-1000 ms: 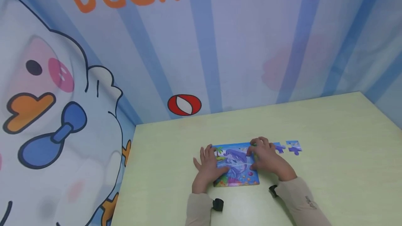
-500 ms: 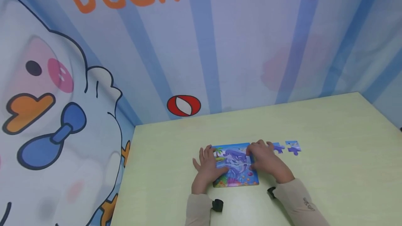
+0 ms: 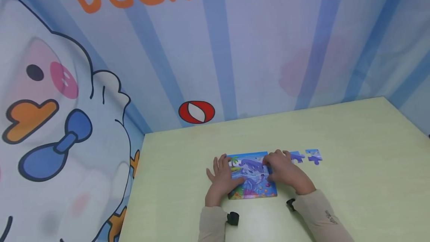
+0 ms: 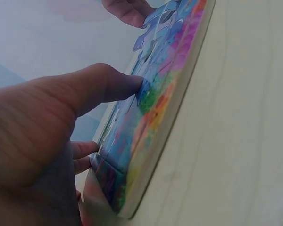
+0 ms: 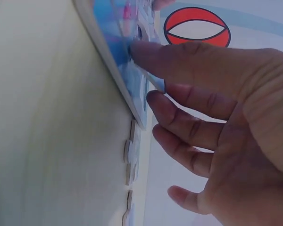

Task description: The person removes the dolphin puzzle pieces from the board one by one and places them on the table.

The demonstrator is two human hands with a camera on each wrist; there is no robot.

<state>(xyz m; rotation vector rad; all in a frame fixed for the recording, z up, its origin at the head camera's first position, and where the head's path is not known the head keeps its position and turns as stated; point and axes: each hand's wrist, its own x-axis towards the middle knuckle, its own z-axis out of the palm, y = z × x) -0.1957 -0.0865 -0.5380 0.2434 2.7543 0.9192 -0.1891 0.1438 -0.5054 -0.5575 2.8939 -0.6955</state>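
Far left of the frame: backdrop with a large duck print (image 3: 64,133); the pale table (image 3: 181,167) starts to the right of it and fills the lower part of the frame.

Lower centre: left hand (image 3: 221,180) lies over the left side of a dolphin jigsaw puzzle (image 3: 252,176). Fingers spread and extended at the left border, thumb laid flat on the picture face; nothing is pinched. The black device (image 3: 233,219) at the left cuff sits just below it in the frame.

Next, slightly right of frame centre and low: the puzzle, flat on the table, dolphins upright as seen from the head. Its longer side appears to run left to right, though the slant of the view makes this uncertain.

Right of that: right hand (image 3: 285,169) at the puzzle's right side. Grip closed on a puzzle piece (image 5: 154,81), thumb on one face, fingertips behind. Right wrist view gives the piece tilted up from the puzzle's surface, at its right border. Its long axis: cannot tell, thumb covers most of it. Any vacant slot beneath: also hidden.

Key relation: puzzle lies directly left of and under the right grip; the right hand is the nearer one to the tilted piece.

Farther right: a purple loose piece (image 3: 296,156) just beyond the right hand, then a second loose piece (image 3: 315,157) beside it, apart.
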